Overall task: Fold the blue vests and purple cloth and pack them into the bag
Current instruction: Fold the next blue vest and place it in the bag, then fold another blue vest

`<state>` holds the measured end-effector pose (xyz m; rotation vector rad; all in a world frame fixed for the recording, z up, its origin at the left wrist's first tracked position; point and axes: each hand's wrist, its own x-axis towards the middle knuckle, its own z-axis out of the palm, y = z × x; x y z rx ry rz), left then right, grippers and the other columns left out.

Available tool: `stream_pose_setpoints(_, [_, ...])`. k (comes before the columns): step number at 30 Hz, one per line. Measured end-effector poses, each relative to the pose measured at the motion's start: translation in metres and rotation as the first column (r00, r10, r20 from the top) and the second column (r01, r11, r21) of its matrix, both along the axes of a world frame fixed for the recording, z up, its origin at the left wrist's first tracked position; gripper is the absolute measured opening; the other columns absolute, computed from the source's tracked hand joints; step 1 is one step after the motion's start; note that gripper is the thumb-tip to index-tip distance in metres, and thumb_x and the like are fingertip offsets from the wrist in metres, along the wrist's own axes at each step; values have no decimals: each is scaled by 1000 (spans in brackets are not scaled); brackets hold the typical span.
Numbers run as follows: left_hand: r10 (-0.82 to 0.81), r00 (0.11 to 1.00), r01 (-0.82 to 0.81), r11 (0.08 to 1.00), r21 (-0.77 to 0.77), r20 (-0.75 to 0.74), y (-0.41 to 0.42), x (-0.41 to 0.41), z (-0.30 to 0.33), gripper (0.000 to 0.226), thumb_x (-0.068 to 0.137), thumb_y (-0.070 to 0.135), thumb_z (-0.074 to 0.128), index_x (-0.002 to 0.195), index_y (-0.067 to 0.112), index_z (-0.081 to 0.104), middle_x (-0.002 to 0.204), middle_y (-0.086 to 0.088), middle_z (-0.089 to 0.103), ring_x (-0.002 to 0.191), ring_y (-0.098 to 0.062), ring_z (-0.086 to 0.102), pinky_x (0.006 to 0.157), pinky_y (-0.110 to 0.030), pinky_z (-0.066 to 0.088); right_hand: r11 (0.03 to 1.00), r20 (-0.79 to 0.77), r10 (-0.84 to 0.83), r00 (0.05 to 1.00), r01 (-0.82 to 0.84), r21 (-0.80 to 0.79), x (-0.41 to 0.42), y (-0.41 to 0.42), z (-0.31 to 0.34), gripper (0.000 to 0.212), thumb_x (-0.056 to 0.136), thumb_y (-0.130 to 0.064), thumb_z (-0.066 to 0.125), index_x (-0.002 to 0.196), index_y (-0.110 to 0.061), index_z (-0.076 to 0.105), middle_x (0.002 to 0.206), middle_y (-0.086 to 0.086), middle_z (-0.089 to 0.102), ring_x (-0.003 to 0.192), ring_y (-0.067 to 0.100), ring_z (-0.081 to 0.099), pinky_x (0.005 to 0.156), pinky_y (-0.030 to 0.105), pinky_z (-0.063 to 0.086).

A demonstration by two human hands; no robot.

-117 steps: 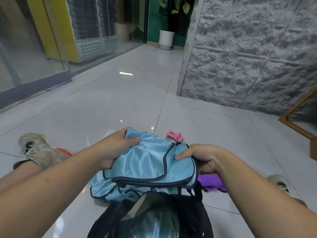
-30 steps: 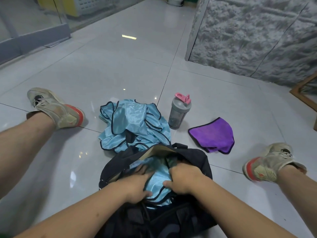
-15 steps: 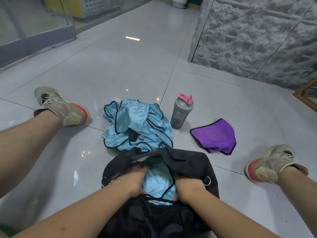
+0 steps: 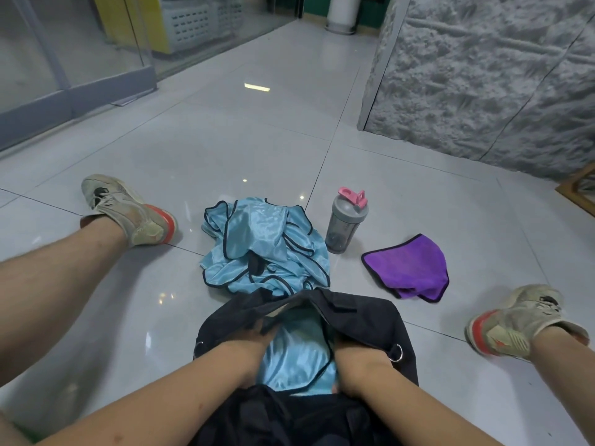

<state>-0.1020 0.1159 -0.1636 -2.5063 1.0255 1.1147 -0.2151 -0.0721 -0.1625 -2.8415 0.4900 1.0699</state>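
A black bag point(image 4: 363, 320) lies open on the floor between my legs. A folded blue vest point(image 4: 296, 358) with black trim sits inside its mouth. My left hand point(image 4: 248, 347) presses on the vest's left side, its fingers reaching flat under the bag's flap. My right hand point(image 4: 352, 357) is pushed in on the vest's right side, and the bag's edge hides its fingers. Just beyond the bag lies a crumpled pile of blue vests point(image 4: 264, 249). The purple cloth point(image 4: 409, 268) lies loosely on the floor to the right of the pile.
A grey shaker bottle point(image 4: 346, 223) with a pink lid stands between the vest pile and the purple cloth. My left shoe point(image 4: 128, 214) and right shoe point(image 4: 515, 320) rest on the tiled floor at either side. A rough stone wall point(image 4: 483, 75) rises at the back right.
Both hands carried the folded vest down from in front of me into the bag and have pushed it deeper. The bag's flap now covers more of my fingers.
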Motion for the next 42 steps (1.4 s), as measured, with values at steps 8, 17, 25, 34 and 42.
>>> stream_pose_setpoints(8, [3, 999, 7, 968, -250, 40, -6, -1, 26, 66, 88, 28, 70, 147, 26, 40, 141, -8, 57, 123, -32, 60, 95, -39, 51, 998, 23, 9, 1000, -10, 57, 19, 5, 38, 43, 88, -33, 75, 125, -14, 63, 128, 8, 67, 116, 30, 67, 94, 36, 54])
stream_pose_setpoints(17, [189, 959, -282, 525, -803, -214, -29, 12, 69, 16, 96, 28, 65, 110, 33, 68, 97, 11, 72, 89, -6, 67, 86, -31, 55, 802, 185, -183, 966, 37, 596, 59, 1, 112, 7, 80, -12, 72, 78, -13, 66, 71, -3, 67, 68, 14, 62, 71, 36, 55])
stream_pose_setpoints(25, [455, 672, -618, -92, -781, -585, -44, 83, 85, 25, 94, 11, 71, 103, 35, 75, 95, 5, 77, 88, -15, 72, 78, -38, 63, 388, 216, -706, 674, 114, 915, 111, -31, 127, 17, 91, 7, 64, 101, -3, 73, 76, 14, 71, 71, 25, 72, 61, 36, 59])
stream_pose_setpoints(34, [761, 635, -653, 432, -622, -138, -52, 156, 5, 95, 78, 67, 76, 157, 42, 30, 169, -12, 15, 158, -34, 7, 121, -57, 28, 581, 202, -654, 729, 313, 751, 180, -61, 31, 41, 93, -17, 72, 134, -19, 68, 128, -5, 68, 115, 12, 64, 106, 39, 54])
stream_pose_setpoints(42, [870, 340, -772, 43, -634, -356, -52, 189, -10, 78, 84, 42, 84, 149, 21, 47, 144, -7, 59, 128, -33, 58, 103, -43, 49, 587, 158, -681, 715, 404, 702, 242, -46, -10, 20, 95, -16, 68, 113, -14, 78, 112, 0, 71, 108, 19, 68, 98, 32, 55])
